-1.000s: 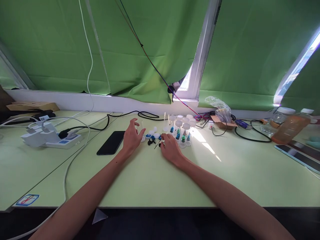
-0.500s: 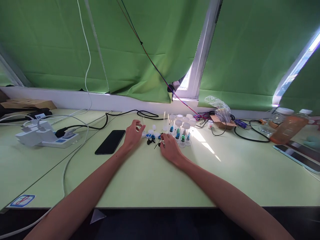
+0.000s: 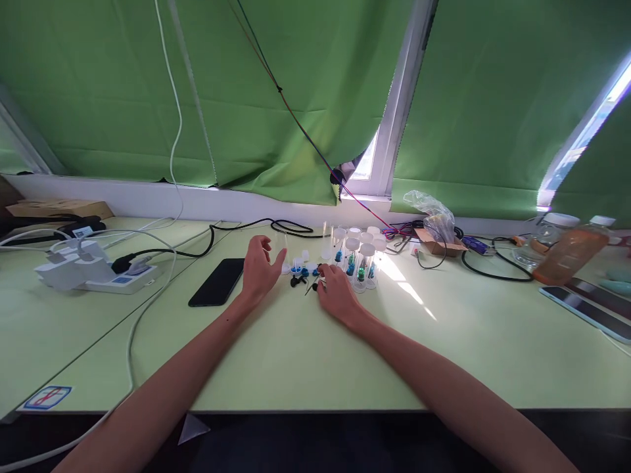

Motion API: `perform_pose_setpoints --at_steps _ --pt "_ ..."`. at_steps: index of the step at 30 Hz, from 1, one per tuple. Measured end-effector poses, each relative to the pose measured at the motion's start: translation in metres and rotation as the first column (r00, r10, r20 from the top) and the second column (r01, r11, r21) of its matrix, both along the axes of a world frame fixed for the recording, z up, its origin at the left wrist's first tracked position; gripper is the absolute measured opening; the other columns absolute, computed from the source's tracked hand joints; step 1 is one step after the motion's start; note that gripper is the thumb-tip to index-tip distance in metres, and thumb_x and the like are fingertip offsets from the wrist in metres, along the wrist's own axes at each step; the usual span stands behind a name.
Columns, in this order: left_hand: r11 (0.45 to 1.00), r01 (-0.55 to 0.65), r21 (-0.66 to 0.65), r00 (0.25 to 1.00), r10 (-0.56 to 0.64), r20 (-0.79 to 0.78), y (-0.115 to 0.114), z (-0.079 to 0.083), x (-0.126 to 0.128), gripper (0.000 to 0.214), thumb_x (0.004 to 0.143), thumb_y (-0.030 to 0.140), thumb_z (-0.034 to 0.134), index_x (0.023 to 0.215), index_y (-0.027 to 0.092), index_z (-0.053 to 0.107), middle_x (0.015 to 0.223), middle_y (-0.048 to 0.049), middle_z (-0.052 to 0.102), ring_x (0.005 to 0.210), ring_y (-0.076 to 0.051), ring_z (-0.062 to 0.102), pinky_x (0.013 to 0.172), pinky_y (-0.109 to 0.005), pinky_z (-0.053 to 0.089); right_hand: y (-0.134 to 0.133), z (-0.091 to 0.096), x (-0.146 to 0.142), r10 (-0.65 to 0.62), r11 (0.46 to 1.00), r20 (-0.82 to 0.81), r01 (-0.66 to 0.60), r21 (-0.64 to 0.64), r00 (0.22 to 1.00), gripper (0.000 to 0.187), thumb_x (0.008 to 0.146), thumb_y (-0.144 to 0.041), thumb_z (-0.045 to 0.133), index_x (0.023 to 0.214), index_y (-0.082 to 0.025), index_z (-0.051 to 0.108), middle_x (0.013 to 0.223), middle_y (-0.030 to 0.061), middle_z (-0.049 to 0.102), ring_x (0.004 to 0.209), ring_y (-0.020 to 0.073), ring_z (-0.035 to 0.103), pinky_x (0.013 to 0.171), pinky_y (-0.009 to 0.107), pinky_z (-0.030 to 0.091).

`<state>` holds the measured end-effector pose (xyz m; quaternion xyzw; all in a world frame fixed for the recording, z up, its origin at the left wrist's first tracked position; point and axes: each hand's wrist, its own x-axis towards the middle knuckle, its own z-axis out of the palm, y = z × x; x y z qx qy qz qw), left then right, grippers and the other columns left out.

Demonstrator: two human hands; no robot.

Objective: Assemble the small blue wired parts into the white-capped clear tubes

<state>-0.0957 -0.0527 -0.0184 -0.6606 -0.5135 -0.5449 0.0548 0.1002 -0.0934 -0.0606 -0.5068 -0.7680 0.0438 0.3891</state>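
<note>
My left hand (image 3: 261, 269) is raised a little to the right of a black phone (image 3: 217, 282), its thumb held apart from the curled fingers and nothing seen in its grasp. Just beyond its thumb are small white caps and blue pieces (image 3: 296, 269). My right hand (image 3: 338, 294) has its fingers bent together low over the table, around something too small to make out. Beside those fingertips lie small black parts (image 3: 297, 280) and a thin metal piece (image 3: 310, 286). Several clear tubes with white lids (image 3: 361, 266), holding blue and green pieces, stand behind the right hand.
On the left sits a white power strip (image 3: 121, 281) with plugs and a white cable (image 3: 135, 322). Black cables (image 3: 290, 226) run along the back. A small cardboard box (image 3: 438, 243) with a plastic bag, an orange bottle (image 3: 569, 255) and another phone (image 3: 586, 311) are rightward.
My left hand has opened wider, the thumb moving away from the fingers, and shifted slightly left. My right hand stays almost where it was.
</note>
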Motion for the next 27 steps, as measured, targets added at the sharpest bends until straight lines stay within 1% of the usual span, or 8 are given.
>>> perform_pose_setpoints --at_steps 1,2,4,6,8,12,19,27 --pt "1.000 0.009 0.023 1.000 -0.009 -0.026 -0.002 0.001 0.001 0.026 0.081 0.039 0.060 0.099 0.020 0.054 0.080 -0.0022 0.057 0.059 -0.014 0.050 0.060 -0.029 0.042 0.000 0.001 0.000 0.003 1.000 0.000 -0.003 0.000 1.000 0.024 0.084 -0.010 0.047 0.105 -0.016 0.056 0.102 0.0121 0.063 0.099 0.0252 0.056 0.085 0.037 0.046" --pt "0.999 0.042 0.007 0.996 -0.041 -0.082 -0.004 0.001 0.001 0.019 0.084 0.037 0.057 0.093 0.021 0.056 0.072 -0.0005 0.056 0.057 -0.014 0.049 0.060 -0.029 0.041 -0.001 0.001 0.000 0.006 1.000 -0.001 -0.006 0.001 1.000 0.024 0.083 -0.009 0.047 0.105 -0.016 0.056 0.102 0.0121 0.063 0.099 0.0250 0.056 0.085 0.037 0.046" --pt "0.981 0.139 -0.133 0.958 -0.168 -0.234 -0.004 -0.001 0.002 0.015 0.086 0.035 0.052 0.082 0.023 0.061 0.061 0.0004 0.056 0.055 -0.016 0.050 0.059 -0.029 0.039 -0.002 0.003 -0.001 0.011 1.000 -0.003 -0.011 -0.001 1.000 0.025 0.083 -0.008 0.048 0.105 -0.016 0.056 0.102 0.0119 0.062 0.098 0.0244 0.056 0.083 0.036 0.046" --pt "0.932 0.177 -0.316 0.897 -0.285 -0.339 -0.002 -0.007 0.002 0.020 0.085 0.034 0.051 0.078 0.025 0.067 0.063 -0.0018 0.063 0.057 -0.018 0.055 0.057 -0.030 0.037 -0.003 0.005 -0.001 0.012 1.000 -0.008 -0.012 -0.012 1.000 0.025 0.083 -0.008 0.047 0.105 -0.016 0.056 0.103 0.0115 0.062 0.094 0.0234 0.057 0.080 0.034 0.046" --pt "0.916 0.131 -0.380 0.886 -0.280 -0.370 0.002 -0.014 0.003 0.024 0.085 0.034 0.050 0.081 0.027 0.072 0.070 -0.0043 0.070 0.062 -0.021 0.059 0.057 -0.031 0.036 -0.005 0.006 -0.002 0.007 0.999 -0.009 -0.007 -0.031 1.000 0.025 0.084 -0.009 0.047 0.105 -0.017 0.057 0.102 0.0109 0.062 0.089 0.0224 0.058 0.075 0.033 0.046" --pt "0.921 0.074 -0.381 0.902 -0.225 -0.368 0.002 -0.020 0.004 0.030 0.087 0.037 0.047 0.090 0.027 0.075 0.078 -0.0074 0.073 0.066 -0.024 0.061 0.057 -0.031 0.036 -0.007 0.008 -0.003 -0.011 0.998 0.009 0.012 -0.063 1.000 0.025 0.086 -0.011 0.045 0.108 -0.017 0.057 0.104 0.0106 0.063 0.084 0.0217 0.060 0.069 0.031 0.044" --pt "0.869 0.105 -0.483 0.869 -0.316 -0.380 -0.001 -0.016 0.007 0.039 0.092 0.038 0.036 0.083 0.020 0.069 0.080 -0.0081 0.072 0.071 -0.022 0.060 0.065 -0.030 0.038 -0.011 0.011 -0.002 -0.010 0.992 0.092 0.021 -0.122 0.996 0.029 0.088 -0.014 0.044 0.114 -0.017 0.055 0.110 0.0107 0.062 0.089 0.0214 0.061 0.070 0.030 0.045" --pt "0.856 0.113 -0.504 0.895 -0.308 -0.323 0.002 -0.018 0.007 0.030 0.087 0.040 0.047 0.084 0.019 0.068 0.066 -0.0031 0.065 0.061 -0.018 0.054 0.061 -0.029 0.036 -0.012 0.013 -0.001 -0.017 0.988 0.154 0.040 -0.150 0.988 0.033 0.086 -0.010 0.043 0.116 -0.016 0.055 0.112 0.0121 0.060 0.091 0.0225 0.060 0.071 0.031 0.045"
